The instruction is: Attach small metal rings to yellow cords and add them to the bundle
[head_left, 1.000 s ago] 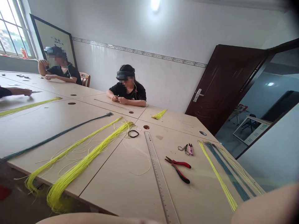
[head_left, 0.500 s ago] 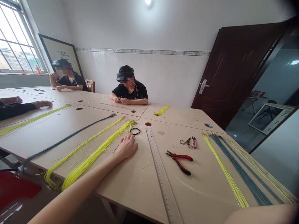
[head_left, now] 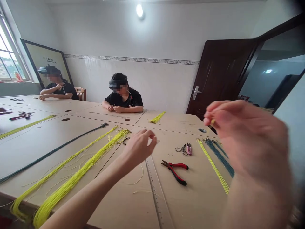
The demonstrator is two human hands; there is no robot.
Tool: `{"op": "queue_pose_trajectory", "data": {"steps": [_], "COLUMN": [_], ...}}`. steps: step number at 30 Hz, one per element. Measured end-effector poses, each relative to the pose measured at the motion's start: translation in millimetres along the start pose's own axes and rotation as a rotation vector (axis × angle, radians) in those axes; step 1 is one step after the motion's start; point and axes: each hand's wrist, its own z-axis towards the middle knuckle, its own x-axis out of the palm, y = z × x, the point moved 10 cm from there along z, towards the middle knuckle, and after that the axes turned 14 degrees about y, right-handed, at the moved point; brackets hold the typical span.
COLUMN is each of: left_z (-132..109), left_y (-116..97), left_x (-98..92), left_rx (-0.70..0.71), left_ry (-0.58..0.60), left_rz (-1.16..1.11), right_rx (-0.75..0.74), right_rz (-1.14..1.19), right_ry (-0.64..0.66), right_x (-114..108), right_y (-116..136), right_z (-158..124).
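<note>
Table (head_left: 197, 197); yellow bit (head_left: 213, 122) in right grip (head_left: 250, 140)

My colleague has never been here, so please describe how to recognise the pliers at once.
On the pale table, look just right of the clear ruler. The pliers lie there: their red-and-black handles and larger size set them apart from the small scissors and pink snips beyond.
</note>
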Motion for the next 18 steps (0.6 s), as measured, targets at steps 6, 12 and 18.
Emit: {"op": "queue_pose_trajectory", "data": {"steps": [6,12,18], "left_z": [-16.0,-21.8,-19.4], "left_y": [-99.1,-90.4,-84.0], "left_x": [-55.3,-37.2,-27.3], "left_rx": [0.483,0.514,0.442], "left_ry": [0.015,0.201,0.312], "left_rz": [-0.832,-1.161,-1.393], "right_rx": [0.099,0.178,0.180], "right_rz": [0.356,0.721,0.809], "right_ry": [0.136,0.290,0.299], "right_x": [50.0,88.5,100.2], "right_y": [-25.5,-29.3,-33.2], "right_z": [16.4,10.9,10.7]}}
